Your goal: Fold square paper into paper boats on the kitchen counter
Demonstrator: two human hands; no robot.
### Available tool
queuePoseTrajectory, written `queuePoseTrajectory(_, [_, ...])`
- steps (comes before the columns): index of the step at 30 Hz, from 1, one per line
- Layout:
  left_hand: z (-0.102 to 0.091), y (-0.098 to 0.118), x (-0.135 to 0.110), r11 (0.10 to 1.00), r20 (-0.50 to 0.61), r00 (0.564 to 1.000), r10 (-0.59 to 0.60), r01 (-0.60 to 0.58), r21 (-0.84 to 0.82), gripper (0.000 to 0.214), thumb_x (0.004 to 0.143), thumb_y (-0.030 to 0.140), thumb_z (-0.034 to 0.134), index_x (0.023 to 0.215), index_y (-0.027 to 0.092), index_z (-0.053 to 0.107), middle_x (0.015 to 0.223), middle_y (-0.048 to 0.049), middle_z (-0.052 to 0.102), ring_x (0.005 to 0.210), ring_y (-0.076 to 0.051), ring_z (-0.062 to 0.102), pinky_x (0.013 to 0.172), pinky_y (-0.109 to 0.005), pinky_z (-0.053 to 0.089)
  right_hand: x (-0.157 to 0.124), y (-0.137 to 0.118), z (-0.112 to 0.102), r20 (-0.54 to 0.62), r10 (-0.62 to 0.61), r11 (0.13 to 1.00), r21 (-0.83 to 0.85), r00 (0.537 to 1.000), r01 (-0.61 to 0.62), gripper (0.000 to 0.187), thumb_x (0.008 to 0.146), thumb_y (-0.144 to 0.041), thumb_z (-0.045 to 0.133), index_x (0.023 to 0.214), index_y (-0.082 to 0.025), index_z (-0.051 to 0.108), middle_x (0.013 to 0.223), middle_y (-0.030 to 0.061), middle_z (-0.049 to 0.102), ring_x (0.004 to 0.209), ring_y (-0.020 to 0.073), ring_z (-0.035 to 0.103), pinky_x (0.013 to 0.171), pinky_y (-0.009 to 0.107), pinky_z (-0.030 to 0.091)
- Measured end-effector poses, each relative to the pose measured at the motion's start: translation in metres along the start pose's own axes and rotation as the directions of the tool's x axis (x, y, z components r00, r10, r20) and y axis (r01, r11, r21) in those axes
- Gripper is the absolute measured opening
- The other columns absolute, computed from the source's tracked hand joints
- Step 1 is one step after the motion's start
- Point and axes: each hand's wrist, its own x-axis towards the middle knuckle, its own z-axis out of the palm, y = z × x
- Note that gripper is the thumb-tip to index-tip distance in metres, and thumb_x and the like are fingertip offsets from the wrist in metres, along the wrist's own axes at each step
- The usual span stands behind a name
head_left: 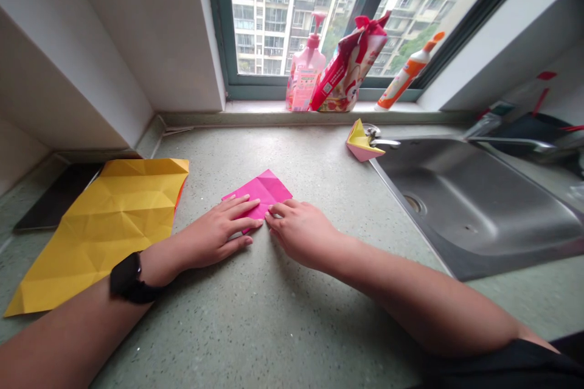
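Observation:
A folded pink sheet of paper (270, 187) lies on the speckled green countertop (283, 316), with crease lines across it. My left hand (223, 228) rests flat on its left and near part, fingers stretched out. At the paper's right near edge, my right hand (298, 228) has its fingers closed together, thumb and fingertips pinching the edge. Part of the paper is hidden under both hands. A black watch (132, 278) is on my left wrist.
Left, a creased yellow sheet (118, 225) partly covers a dark flat object (55, 197). A yellow-and-pink folded paper piece (362, 143) stands by the steel sink (479, 206). The windowsill holds a pink pump bottle (306, 76), a red bag (351, 67) and an orange-white bottle (406, 79).

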Motion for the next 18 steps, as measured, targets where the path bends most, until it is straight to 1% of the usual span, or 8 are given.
queuePoseTrajectory(3, [0.000, -0.001, 0.000, 1.000, 0.005, 1.000, 0.008, -0.008, 0.002, 0.043, 0.113, 0.048, 0.056, 0.152, 0.033, 0.067, 0.176, -0.0067, 0.043, 0.165, -0.034, 0.035, 0.135, -0.061, 0.030, 0.000, 0.007, -0.002, 0.023, 0.049, 0.999, 0.014, 0.999, -0.050, 0.032, 0.107, -0.019, 0.052, 0.110, -0.020, 0.084, 0.128, 0.0129, 0.079, 0.101, 0.0274, 0.071, 0.088, 0.042, 0.057])
queuePoseTrajectory(6, [0.000, -0.002, 0.000, 1.000, -0.006, 1.000, 0.023, -0.023, -0.006, 0.043, 0.112, 0.047, 0.057, 0.151, 0.034, 0.067, 0.176, -0.0064, 0.044, 0.165, -0.034, 0.037, 0.135, -0.061, 0.030, 0.000, 0.018, -0.006, 0.031, 0.092, 0.996, 0.008, 0.995, -0.092, 0.032, 0.103, -0.018, 0.054, 0.102, -0.023, 0.085, 0.120, 0.0122, 0.081, 0.097, 0.0281, 0.072, 0.088, 0.044, 0.058])
queuePoseTrajectory(10, [-0.001, 0.000, 0.000, 1.000, -0.018, 1.000, 0.021, -0.021, -0.007, 0.043, 0.112, 0.046, 0.057, 0.152, 0.034, 0.067, 0.175, -0.0063, 0.045, 0.164, -0.034, 0.038, 0.136, -0.061, 0.028, 0.001, 0.031, -0.013, 0.082, 0.149, 0.988, -0.048, 0.985, -0.146, 0.031, 0.099, -0.016, 0.055, 0.095, -0.021, 0.085, 0.109, 0.0128, 0.082, 0.086, 0.0265, 0.073, 0.079, 0.041, 0.057])
queuePoseTrajectory(12, [0.000, 0.001, 0.000, 1.000, -0.017, 1.000, 0.013, -0.012, 0.010, 0.044, 0.112, 0.048, 0.057, 0.153, 0.034, 0.065, 0.176, -0.0060, 0.044, 0.164, -0.034, 0.038, 0.136, -0.059, 0.029, 0.002, 0.034, -0.017, 0.110, 0.192, 0.980, -0.077, 0.975, -0.185, 0.029, 0.097, -0.014, 0.057, 0.093, -0.019, 0.085, 0.106, 0.0134, 0.082, 0.082, 0.0267, 0.073, 0.074, 0.040, 0.054])
queuePoseTrajectory(14, [0.001, 0.001, 0.000, 0.999, -0.012, 1.000, 0.006, -0.005, 0.032, 0.047, 0.112, 0.050, 0.056, 0.155, 0.035, 0.063, 0.176, -0.0055, 0.044, 0.164, -0.034, 0.038, 0.136, -0.058, 0.029, 0.002, 0.036, -0.020, 0.132, 0.218, 0.974, -0.087, 0.967, -0.208, 0.026, 0.096, -0.014, 0.059, 0.093, -0.018, 0.084, 0.106, 0.0139, 0.081, 0.083, 0.0277, 0.073, 0.071, 0.039, 0.052])
queuePoseTrajectory(16, [0.001, 0.000, 0.001, 0.999, -0.007, 1.000, 0.004, -0.003, 0.048, 0.048, 0.112, 0.051, 0.055, 0.157, 0.036, 0.062, 0.176, -0.0052, 0.044, 0.164, -0.034, 0.038, 0.136, -0.057, 0.029, 0.002, 0.037, -0.023, 0.146, 0.238, 0.970, -0.090, 0.960, -0.227, 0.026, 0.099, -0.016, 0.059, 0.094, -0.018, 0.084, 0.107, 0.0146, 0.081, 0.086, 0.0288, 0.074, 0.072, 0.039, 0.052])
queuePoseTrajectory(18, [0.002, 0.000, 0.001, 0.998, -0.002, 1.000, 0.001, -0.001, 0.055, 0.048, 0.112, 0.051, 0.054, 0.158, 0.036, 0.061, 0.176, -0.0055, 0.044, 0.164, -0.034, 0.038, 0.136, -0.057, 0.029, 0.001, 0.035, -0.025, 0.123, 0.249, 0.966, -0.098, 0.961, -0.238, 0.029, 0.104, -0.021, 0.056, 0.098, -0.018, 0.084, 0.114, 0.0160, 0.080, 0.091, 0.0297, 0.074, 0.075, 0.039, 0.053])
